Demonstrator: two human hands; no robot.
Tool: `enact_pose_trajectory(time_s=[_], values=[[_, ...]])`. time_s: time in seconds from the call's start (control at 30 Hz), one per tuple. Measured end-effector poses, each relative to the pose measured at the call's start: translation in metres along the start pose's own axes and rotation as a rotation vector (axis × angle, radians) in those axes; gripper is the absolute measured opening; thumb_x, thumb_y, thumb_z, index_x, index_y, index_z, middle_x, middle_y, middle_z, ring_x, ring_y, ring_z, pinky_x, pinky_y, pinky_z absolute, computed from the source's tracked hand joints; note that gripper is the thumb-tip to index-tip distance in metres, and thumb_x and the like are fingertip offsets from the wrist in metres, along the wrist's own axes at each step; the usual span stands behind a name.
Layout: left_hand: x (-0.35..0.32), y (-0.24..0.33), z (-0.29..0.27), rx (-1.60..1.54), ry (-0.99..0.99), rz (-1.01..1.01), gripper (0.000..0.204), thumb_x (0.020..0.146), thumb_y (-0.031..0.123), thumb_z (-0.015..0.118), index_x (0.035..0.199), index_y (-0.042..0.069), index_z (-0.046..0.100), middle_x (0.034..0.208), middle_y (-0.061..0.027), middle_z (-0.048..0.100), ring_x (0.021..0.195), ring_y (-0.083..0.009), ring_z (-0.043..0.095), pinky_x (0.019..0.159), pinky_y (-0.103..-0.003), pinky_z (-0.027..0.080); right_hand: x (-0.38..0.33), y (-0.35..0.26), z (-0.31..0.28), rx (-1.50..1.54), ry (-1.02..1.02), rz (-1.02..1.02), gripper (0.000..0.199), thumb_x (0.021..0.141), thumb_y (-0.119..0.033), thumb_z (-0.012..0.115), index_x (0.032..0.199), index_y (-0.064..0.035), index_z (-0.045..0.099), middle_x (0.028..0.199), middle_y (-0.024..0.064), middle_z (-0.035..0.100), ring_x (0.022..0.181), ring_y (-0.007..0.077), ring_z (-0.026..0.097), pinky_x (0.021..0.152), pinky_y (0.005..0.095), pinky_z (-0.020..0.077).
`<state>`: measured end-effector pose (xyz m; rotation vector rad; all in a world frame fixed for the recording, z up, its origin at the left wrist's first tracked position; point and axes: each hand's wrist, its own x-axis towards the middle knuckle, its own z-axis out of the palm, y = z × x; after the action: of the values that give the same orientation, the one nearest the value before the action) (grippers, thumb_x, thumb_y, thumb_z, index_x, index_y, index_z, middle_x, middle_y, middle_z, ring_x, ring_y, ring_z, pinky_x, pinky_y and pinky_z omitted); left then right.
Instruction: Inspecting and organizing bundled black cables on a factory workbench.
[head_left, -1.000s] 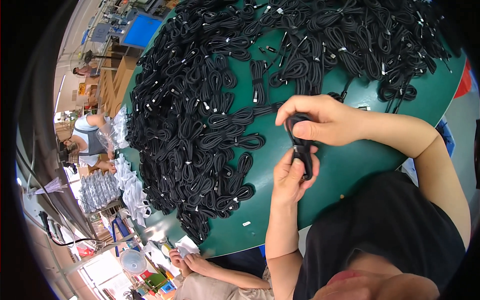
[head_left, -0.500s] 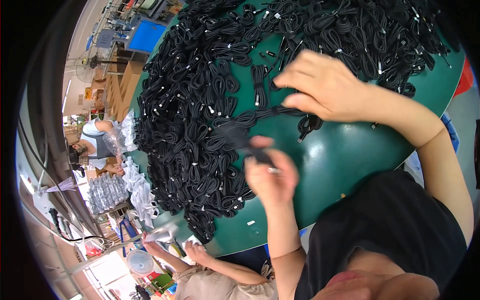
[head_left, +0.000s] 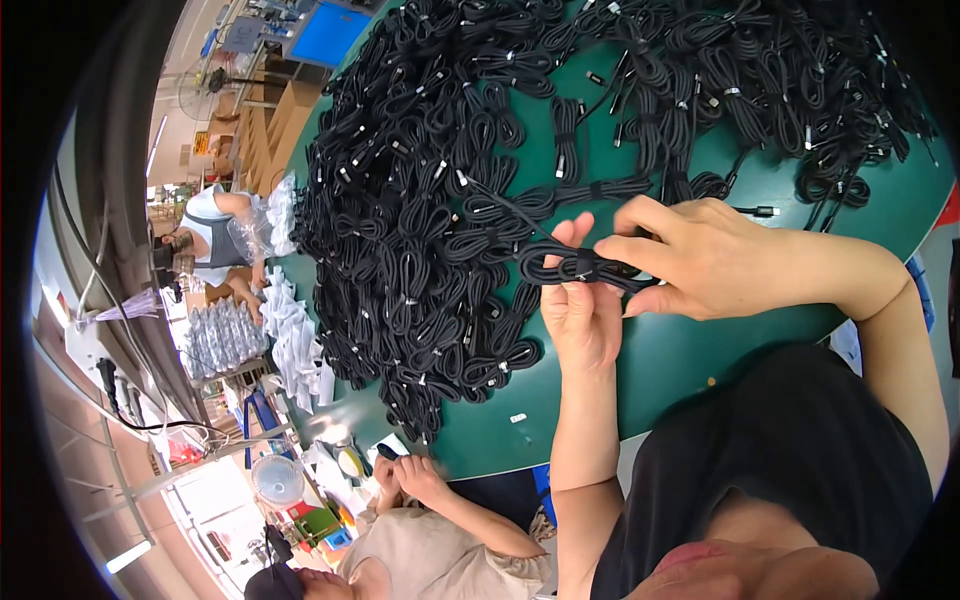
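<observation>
- We've got one coiled black cable bundle [head_left: 585, 268] held up just above the green worktop [head_left: 720, 350], right at the near edge of the big cable heap [head_left: 450, 200].
- Left hand [head_left: 582, 310] is under the bundle, thumb and fingers pinched around its middle, so the loops stay gathered instead of springing open.
- Right hand [head_left: 715, 255] comes in from the far side of the bundle, fingertips clamped on the same middle spot where the little tie sits. Looks to us like both hands are there to keep the coil tight while the tie gets handled.
- The heap itself covers most of the worktop beyond the bundle, every coil already banded with a pale tie, which is probably why the bare green patch is kept next to us.
- Compared with half a second ago: the left hand was lower and nearer us with the bundle, and the right hand was out over the heap, open-ish. Now the two have met on the bundle.
- Another person's hands [head_left: 405, 475] sit at the worktop rim, well away from the bundle.
</observation>
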<state>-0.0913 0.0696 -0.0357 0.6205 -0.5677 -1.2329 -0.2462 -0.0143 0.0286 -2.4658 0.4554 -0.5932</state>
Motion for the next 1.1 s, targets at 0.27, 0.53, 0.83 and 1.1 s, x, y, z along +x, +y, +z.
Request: enact_pose_trajectory(time_s=[0.27, 0.53, 0.83, 1.1], values=[[-0.01, -0.003, -0.015, 0.11, -0.024, 0.068, 0.034, 0.083, 0.016, 0.062, 0.114, 0.008, 0.05, 0.121, -0.01, 0.049, 0.103, -0.0207, 0.051, 0.077, -0.032, 0.048, 0.002, 0.004, 0.012, -0.18, 0.203, -0.218, 0.012, 0.068, -0.011, 0.059, 0.068, -0.0023, 0.051, 0.07, 0.0084, 0.046, 0.059, 0.0212, 0.053, 0.05, 0.0327, 0.0468], [-0.009, 0.001, -0.011, 0.028, 0.058, 0.189, 0.031, 0.088, 0.019, 0.056, 0.113, 0.003, 0.049, 0.118, -0.0102, 0.05, 0.103, -0.0213, 0.051, 0.088, -0.036, 0.044, 0.001, 0.0, 0.021, -0.226, 0.219, -0.113, 0.013, 0.061, -0.007, 0.059, 0.071, -0.0012, 0.052, 0.072, 0.008, 0.046, 0.064, 0.0202, 0.053, 0.049, 0.0308, 0.0475], [-0.011, 0.006, -0.01, -0.078, -0.017, -0.127, 0.044, 0.09, 0.03, 0.049, 0.115, -0.006, 0.046, 0.108, -0.0126, 0.054, 0.093, -0.0202, 0.054, 0.079, -0.032, 0.043, 0.018, 0.005, 0.001, -0.217, 0.291, -0.28, 0.025, 0.071, -0.017, 0.062, 0.092, -0.0034, 0.058, 0.088, 0.0084, 0.052, 0.085, 0.0224, 0.054, 0.076, 0.0349, 0.0439], [-0.013, 0.014, -0.011, 0.045, 0.115, -0.226, 0.044, 0.09, 0.039, 0.046, 0.097, -0.004, 0.054, 0.068, -0.0116, 0.058, 0.055, -0.0176, 0.056, 0.061, -0.025, 0.046, 0.011, 0.022, 0.007, -0.109, 0.024, -0.258, 0.023, 0.072, -0.011, 0.062, 0.094, -0.0035, 0.059, 0.08, 0.0086, 0.047, 0.067, 0.0233, 0.056, 0.06, 0.0339, 0.046]])
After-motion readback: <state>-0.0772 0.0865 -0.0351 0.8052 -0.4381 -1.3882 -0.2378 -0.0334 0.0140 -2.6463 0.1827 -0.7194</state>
